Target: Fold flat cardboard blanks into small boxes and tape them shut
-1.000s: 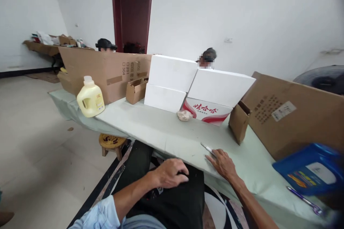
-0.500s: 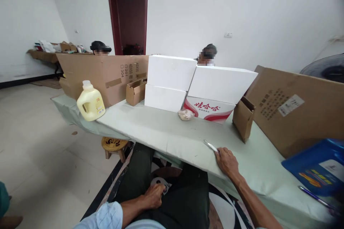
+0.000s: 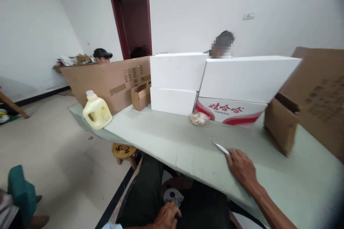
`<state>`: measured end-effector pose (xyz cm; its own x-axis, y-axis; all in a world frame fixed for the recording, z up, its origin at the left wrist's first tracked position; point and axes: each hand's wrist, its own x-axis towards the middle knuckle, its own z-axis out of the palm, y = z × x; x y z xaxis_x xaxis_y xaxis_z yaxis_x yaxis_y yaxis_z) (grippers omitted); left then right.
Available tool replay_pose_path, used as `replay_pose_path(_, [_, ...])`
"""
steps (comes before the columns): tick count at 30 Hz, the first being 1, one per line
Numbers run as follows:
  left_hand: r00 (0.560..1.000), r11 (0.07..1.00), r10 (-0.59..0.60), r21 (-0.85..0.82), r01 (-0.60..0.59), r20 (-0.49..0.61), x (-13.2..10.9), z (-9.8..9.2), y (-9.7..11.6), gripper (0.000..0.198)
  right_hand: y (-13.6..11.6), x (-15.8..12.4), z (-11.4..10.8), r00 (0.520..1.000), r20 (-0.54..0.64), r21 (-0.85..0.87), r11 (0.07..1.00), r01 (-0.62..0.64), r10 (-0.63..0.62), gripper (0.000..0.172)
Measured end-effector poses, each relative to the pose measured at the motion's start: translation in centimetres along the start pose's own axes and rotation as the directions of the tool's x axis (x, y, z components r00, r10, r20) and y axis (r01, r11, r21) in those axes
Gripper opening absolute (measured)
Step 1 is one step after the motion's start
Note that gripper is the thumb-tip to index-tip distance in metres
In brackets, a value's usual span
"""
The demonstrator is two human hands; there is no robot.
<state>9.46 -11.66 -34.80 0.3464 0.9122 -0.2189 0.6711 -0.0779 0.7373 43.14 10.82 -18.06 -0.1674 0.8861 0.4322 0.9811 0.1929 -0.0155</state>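
My right hand (image 3: 242,167) rests on the table's cloth at the right, its fingers closed around a slim white pointed tool (image 3: 221,147). The tool's tip points up and left; whether it is a knife or a pen I cannot make out. Low in the view, my left hand (image 3: 167,215) lies over my lap with curled fingers and nothing visible in them. Just beyond it shows a white rounded patch with black marks (image 3: 173,196). A small clear-wrapped pale bundle (image 3: 199,118) sits on the cloth, in front of the red-and-white carton (image 3: 228,112).
White boxes (image 3: 176,73) are stacked along the table's far side. Brown cardboard (image 3: 107,84) stands left, with a small brown box (image 3: 282,125) right. A yellow jug (image 3: 97,111) is near the left edge. Two people sit beyond; a wooden stool (image 3: 124,151) stands below.
The view has swung right and shifted, so the blue container and purple pen at the right have left it. My right hand still holds the white tool on the table.
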Motion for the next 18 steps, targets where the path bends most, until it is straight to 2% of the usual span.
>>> replay_pose_path(2, [0.983,0.984,0.173,0.05,-0.17,-0.063,0.8,-2.9,1.4,0.032,0.6,0.1,1.2,0.998,-0.067,0.011,1.0,0.006,-0.005,0.037])
replay_pose_path(3, [0.957,0.963,0.264,0.089,-0.255,-0.118,1.1,-4.9,2.3,0.028,0.9,0.0,1.7,0.996,-0.089,0.018,1.0,0.012,-0.01,0.038])
replay_pose_path(5, [0.882,0.916,0.395,0.178,-0.359,-0.255,1.7,-10.4,4.2,0.023,1.3,0.0,2.5,0.993,-0.115,0.03,0.999,0.015,-0.012,0.041])
replay_pose_path(7, [0.808,0.895,0.439,0.264,-0.358,-0.392,2.6,-17.2,6.0,0.024,1.4,-0.1,2.9,0.992,-0.128,0.054,0.999,0.003,0.004,0.043])
replay_pose_path(8, [0.774,0.889,0.447,0.317,-0.331,-0.448,3.3,-20.9,6.8,0.024,1.4,-0.2,2.9,0.991,-0.131,0.071,0.997,-0.005,0.015,0.043])
replay_pose_path(10, [0.731,0.902,0.368,0.41,-0.132,-0.574,5.4,-28.7,7.9,0.027,1.3,-0.2,3.0,0.989,-0.142,0.098,0.995,-0.015,0.028,0.043])
replay_pose_path(11, [0.711,0.906,0.28,0.422,0.026,-0.645,6.7,-32.5,8.2,0.033,1.3,-0.3,3.0,0.988,-0.153,0.105,0.994,-0.019,0.035,0.044])
replay_pose_path(14, [0.614,0.896,0.192,0.392,0.209,-0.766,10.9,-42.9,8.5,0.055,1.3,-0.4,3.2,0.98,-0.195,0.105,0.994,-0.02,0.04,0.044])
replay_pose_path(16, [0.565,0.881,0.144,0.365,0.3,-0.813,13.4,-48.3,8.4,0.069,1.5,-0.4,3.4,0.976,-0.213,0.103,0.995,-0.01,0.032,0.044])
replay_pose_path(18, [0.562,0.863,0.099,0.352,0.362,-0.821,15.5,-52.1,7.9,0.078,1.6,-0.5,3.5,0.975,-0.219,0.106,0.994,-0.001,0.024,0.043])
